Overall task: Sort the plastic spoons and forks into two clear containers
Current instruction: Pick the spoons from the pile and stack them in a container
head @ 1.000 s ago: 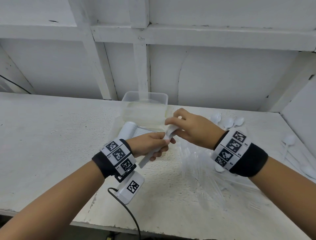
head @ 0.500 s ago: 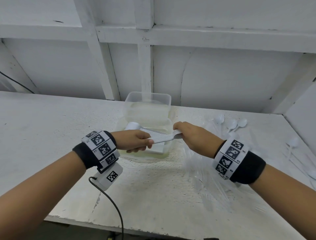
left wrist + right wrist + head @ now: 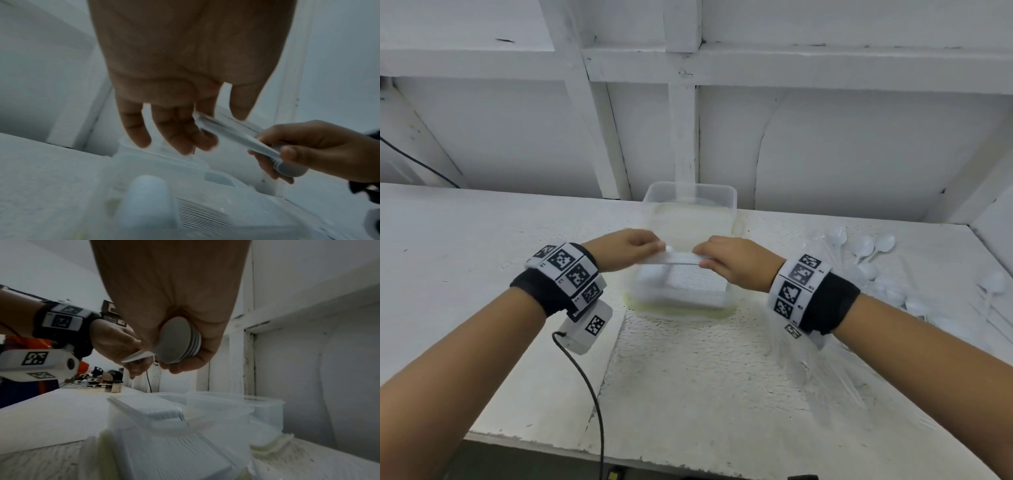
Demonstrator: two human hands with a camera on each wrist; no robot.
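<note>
A nested bundle of white plastic spoons (image 3: 677, 257) lies level between my two hands, just above the near clear container (image 3: 678, 312). My left hand (image 3: 631, 251) pinches the handle ends (image 3: 207, 123). My right hand (image 3: 726, 262) grips the bowl end, and the stacked bowls (image 3: 179, 341) show in its fist. Inside the near container lies a tight row of white cutlery (image 3: 697, 279), its bowls at the left (image 3: 148, 194). A second clear container (image 3: 690, 205) stands behind it by the wall; I see nothing in it.
Loose white spoons (image 3: 866, 248) lie scattered at the back right of the white table (image 3: 482, 240). Clear plastic cutlery (image 3: 822, 373) lies under my right forearm. A black cable (image 3: 594, 404) hangs from the left wrist unit over the front edge.
Both hands have carried the spoon bundle forward, from above the table to just over the near container. The bundle has turned from slanted to level.
</note>
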